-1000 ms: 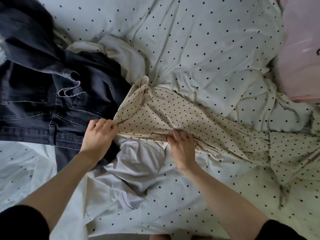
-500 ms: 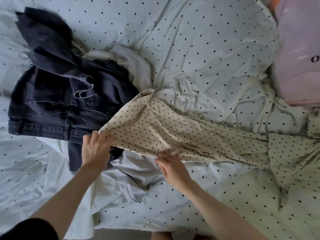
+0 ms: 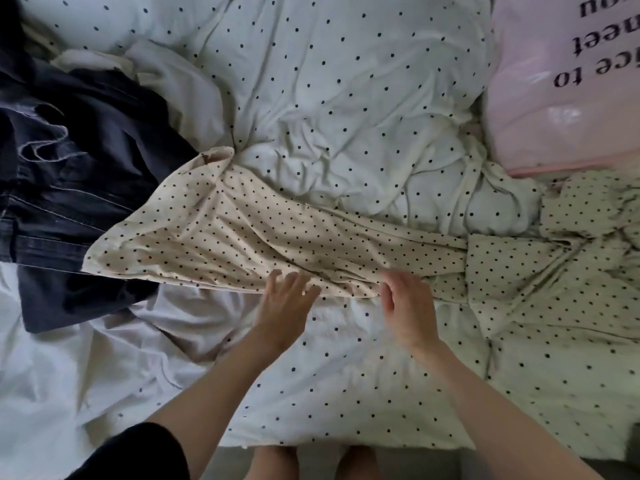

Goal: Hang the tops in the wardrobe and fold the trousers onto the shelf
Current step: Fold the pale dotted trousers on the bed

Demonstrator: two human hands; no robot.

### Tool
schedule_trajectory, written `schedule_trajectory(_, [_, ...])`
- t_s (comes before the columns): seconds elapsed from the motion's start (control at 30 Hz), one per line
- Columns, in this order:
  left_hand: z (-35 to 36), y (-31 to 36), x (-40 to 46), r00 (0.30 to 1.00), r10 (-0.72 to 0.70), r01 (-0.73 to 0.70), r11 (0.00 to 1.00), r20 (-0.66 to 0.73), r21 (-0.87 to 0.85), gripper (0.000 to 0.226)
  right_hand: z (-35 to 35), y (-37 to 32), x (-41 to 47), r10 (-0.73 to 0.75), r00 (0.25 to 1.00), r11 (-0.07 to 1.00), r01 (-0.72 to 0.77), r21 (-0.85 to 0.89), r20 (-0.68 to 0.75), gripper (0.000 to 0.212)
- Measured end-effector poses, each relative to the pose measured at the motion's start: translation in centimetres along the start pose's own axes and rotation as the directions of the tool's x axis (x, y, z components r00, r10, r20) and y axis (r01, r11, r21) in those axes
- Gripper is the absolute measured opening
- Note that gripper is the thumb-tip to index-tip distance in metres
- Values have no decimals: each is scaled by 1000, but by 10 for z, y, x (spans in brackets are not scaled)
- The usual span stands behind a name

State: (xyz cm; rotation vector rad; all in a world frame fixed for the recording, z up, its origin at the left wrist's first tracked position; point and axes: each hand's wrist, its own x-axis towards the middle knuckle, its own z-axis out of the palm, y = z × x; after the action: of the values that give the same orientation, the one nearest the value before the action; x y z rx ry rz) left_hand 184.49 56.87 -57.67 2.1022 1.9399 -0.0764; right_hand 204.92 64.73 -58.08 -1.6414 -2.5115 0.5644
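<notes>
So we're standing at the edge of the bed (image 3: 346, 393), looking down at its pale duvet with small black dots. Stretched across the middle is the cream polka-dot garment of thin, creased fabric (image 3: 242, 237); it runs from a wide end on the left towards a bunched-up part on the right. That wide left end lies partly over the dark blue-black denim jeans (image 3: 69, 161), which sit crumpled at the left side of the bed. A plain white garment (image 3: 166, 81) pokes out beyond the jeans, and more white cloth (image 3: 104, 341) is rumpled on the near side of them.

Our left hand (image 3: 284, 308) has its fingers spread and loose, fingertips right at the near hem of the cream garment, not gripping it. Our right hand (image 3: 407, 306) is just beside it, fingers relaxed and a bit blurred, also at the hem and grasping nothing. A pink cushion with black lettering (image 3: 554, 81) sits at the top right.
</notes>
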Motion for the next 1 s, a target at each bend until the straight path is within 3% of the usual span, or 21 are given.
schedule_trajectory(0.1, [15, 40, 19, 996, 79, -81, 995, -43, -57, 57, -16, 43, 28, 31, 999, 987, -36, -155, -33, 22])
schedule_trajectory(0.17, [24, 61, 33, 993, 80, -86, 993, -83, -80, 55, -26, 67, 51, 49, 998, 975, -39, -218, 43, 30])
schedule_trajectory(0.3, [36, 96, 55, 989, 26, -32, 999, -144, -42, 36, -27, 98, 85, -27, 963, 926, 126, -356, 270, 36])
schedule_trajectory(0.4, [36, 107, 66, 982, -18, 9, 999, -188, -44, 23, -22, 108, 101, -74, 966, 890, 177, -421, 250, 23])
schedule_trajectory(0.5, [36, 106, 68, 986, -55, 48, 998, -155, -48, 16, -24, 112, 120, -48, 984, 925, 109, -364, 172, 22])
schedule_trajectory(0.67, [33, 102, 45, 996, -73, 75, 997, -46, 25, 45, -40, 116, 156, -56, 997, 942, 70, -329, 53, 17])
schedule_trajectory(0.83, [26, 100, 31, 996, -90, 89, 995, 16, 48, 50, -40, 114, 167, -3, 991, 951, 45, -306, 136, 22])
schedule_trajectory(1.0, [22, 125, 40, 985, -164, 163, 986, -46, -26, 51, -49, 117, 123, -74, 991, 992, 85, -96, 113, 26])
